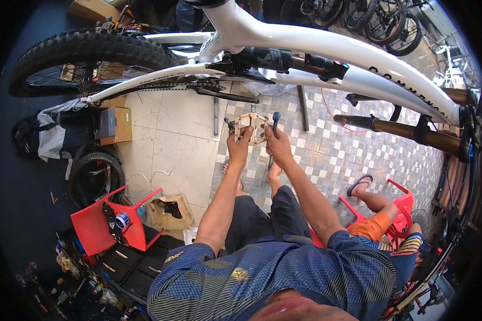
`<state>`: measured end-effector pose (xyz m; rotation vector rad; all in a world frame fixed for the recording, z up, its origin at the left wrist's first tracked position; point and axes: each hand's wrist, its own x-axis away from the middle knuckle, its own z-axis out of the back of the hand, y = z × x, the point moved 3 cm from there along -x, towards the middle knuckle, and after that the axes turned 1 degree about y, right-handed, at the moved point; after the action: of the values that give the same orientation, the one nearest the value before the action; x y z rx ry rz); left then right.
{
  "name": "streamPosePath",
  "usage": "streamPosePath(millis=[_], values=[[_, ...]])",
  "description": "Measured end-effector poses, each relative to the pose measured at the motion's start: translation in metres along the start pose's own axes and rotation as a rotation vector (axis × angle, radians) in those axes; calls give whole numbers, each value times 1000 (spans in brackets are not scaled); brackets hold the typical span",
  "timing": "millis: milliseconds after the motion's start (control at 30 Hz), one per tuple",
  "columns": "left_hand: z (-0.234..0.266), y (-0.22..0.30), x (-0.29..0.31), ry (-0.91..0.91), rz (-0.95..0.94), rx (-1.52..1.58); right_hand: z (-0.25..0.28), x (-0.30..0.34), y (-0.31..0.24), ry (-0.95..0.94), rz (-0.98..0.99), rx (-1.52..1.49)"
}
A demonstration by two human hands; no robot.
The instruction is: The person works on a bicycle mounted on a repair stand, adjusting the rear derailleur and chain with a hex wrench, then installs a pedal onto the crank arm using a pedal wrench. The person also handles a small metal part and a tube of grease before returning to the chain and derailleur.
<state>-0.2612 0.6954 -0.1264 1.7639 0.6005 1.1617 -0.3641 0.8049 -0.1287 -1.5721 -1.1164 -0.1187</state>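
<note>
A tan flat bicycle pedal (253,119) is held out in front of me, below the white bike frame. My left hand (240,148) is closed on its left side, thumb on top. A small dark piece (230,124) sticks out beside those fingers; its kind is unclear. In my right hand (278,144), at the pedal's right edge, is a slim tool with a dark blue end (276,116) pointing away from me. Part of its shaft is hidden by the fingers. The crank arm (227,96) hangs just beyond the pedal.
Across the far side spans a white mountain bike (326,40), its rear wheel (91,59) at left. Red chairs (110,224) flank me; someone in orange shorts (374,222) sits at right. Cardboard boxes (124,125), loose tyres (96,174) and tools lie to the left.
</note>
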Motion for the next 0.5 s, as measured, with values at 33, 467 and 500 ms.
streamPosePath(millis=[33,467,500], values=[[0,2,-3,18,0,-11,16,-15,2,40,-40,52],[16,4,-12,28,85,-12,26,-152,-128,69,178,-214],[9,5,-12,8,97,-7,36,-171,-126,-5,213,-260]])
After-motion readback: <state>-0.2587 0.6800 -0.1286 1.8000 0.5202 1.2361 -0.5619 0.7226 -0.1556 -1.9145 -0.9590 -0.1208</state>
